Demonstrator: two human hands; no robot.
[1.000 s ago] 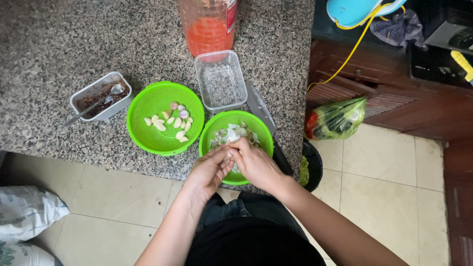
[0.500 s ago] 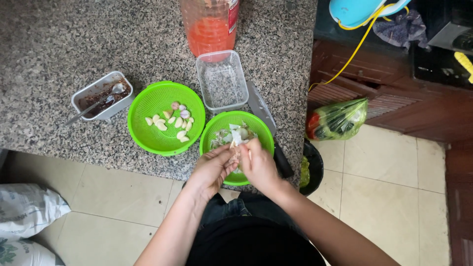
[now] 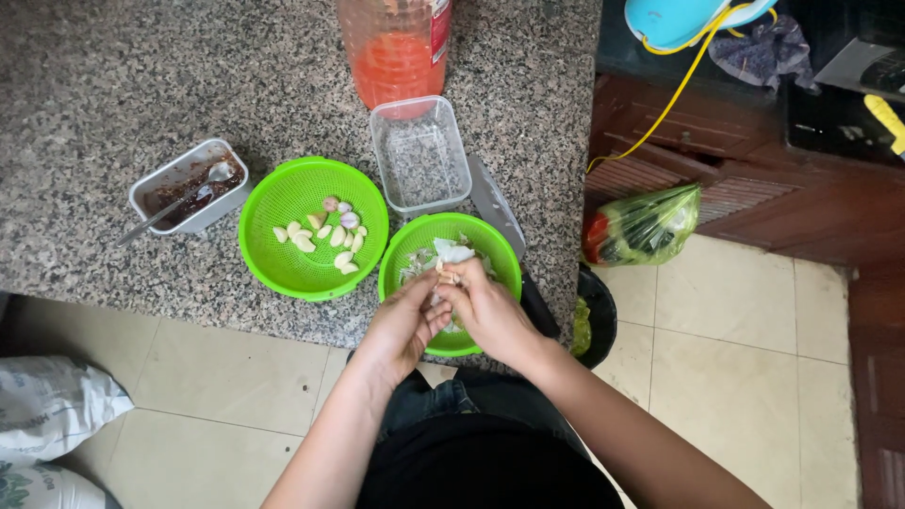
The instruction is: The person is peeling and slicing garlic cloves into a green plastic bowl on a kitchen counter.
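A garlic clove (image 3: 447, 278) is pinched between the fingertips of the left hand (image 3: 401, 325) and the right hand (image 3: 490, 311), both closed on it, held just above the right green colander (image 3: 500, 259), where papery white skins (image 3: 451, 252) are heaped. Peeling is judged to be in hand; the next move seems to call for a thumbnail pull on the thin skin. Peeled cloves (image 3: 319, 236), smooth and pale, are seen in the left green colander (image 3: 273, 203), a perforated round plastic bowl. A clear rectangular tub (image 3: 419, 155), a knife blade (image 3: 495, 203) and a metal tin (image 3: 156, 193) with spoon are set on the speckled granite counter (image 3: 113, 85).
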